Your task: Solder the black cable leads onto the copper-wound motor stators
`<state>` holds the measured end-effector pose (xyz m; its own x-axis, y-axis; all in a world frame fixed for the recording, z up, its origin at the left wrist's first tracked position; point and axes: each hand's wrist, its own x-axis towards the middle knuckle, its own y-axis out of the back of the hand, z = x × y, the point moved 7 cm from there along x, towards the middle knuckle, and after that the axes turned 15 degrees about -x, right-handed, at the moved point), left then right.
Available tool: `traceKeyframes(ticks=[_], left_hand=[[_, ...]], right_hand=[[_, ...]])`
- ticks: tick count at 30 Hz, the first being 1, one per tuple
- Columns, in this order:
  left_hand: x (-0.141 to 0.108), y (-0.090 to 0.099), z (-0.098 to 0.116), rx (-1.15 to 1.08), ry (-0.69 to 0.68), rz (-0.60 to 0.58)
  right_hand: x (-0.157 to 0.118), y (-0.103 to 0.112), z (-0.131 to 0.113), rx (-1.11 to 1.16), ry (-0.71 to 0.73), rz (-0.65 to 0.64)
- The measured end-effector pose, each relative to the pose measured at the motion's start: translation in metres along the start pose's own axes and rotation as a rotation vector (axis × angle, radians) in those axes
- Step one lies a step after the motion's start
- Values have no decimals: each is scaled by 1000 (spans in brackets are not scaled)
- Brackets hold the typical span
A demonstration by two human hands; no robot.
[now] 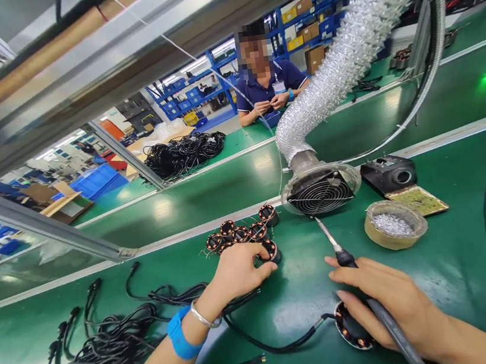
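Note:
My left hand [241, 270] reaches to the near edge of a group of small round copper-wound coils [227, 228], its fingers curled on the nearest coil [270, 251]. A blue band and a silver bangle are on that wrist. My right hand [385, 294] holds a soldering iron [346, 258] like a pen, its metal tip pointing up and left, just below the round fan grille. Partly under the right hand lies another wound coil [350, 328], with a black cable [287, 346] running from it to the left.
A heap of black cables [108, 349] lies at left. The fume fan [320, 191] hangs from a silver duct [342, 49]. At right are a tub of shavings [394, 226], a yellowish sponge [418, 201] and a black stand [389, 173]. A person [268, 86] sits across the bench.

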<state>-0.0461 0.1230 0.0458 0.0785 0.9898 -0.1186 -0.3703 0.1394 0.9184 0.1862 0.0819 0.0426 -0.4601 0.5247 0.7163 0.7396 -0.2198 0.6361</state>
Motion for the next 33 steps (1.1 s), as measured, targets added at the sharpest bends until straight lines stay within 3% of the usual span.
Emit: traceKeyframes(ticks=[4, 8, 11, 14, 17, 21, 24, 28, 33], left_hand=[[-11, -12, 12, -99, -50, -26], [-30, -27, 30, -346, -153, -112], [-30, -24, 18, -550, -86, 0], [-18, -25, -5, -716, 47, 116], [-12, -44, -4, -811, 47, -24], [-32, -68, 10, -954, 65, -201], [-46, -75, 15, -1085, 102, -310], [-37, -74, 14, -1050, 155, -292], [-36, -73, 24, -844, 203, -315]], right_hand=[[-7, -18, 0, 137, -124, -209], [-13, -22, -16, 249, -147, -293], [-15, -20, -22, 305, -98, -280], [-15, -17, -9, 219, -141, -156], [-14, -26, 2, 114, -183, -108], [-13, -45, 3, 126, -206, -268], [-9, -42, 1, 186, -174, -350], [-1, -31, 2, 298, -83, -376], [0, -37, 4, 174, -56, -375]])
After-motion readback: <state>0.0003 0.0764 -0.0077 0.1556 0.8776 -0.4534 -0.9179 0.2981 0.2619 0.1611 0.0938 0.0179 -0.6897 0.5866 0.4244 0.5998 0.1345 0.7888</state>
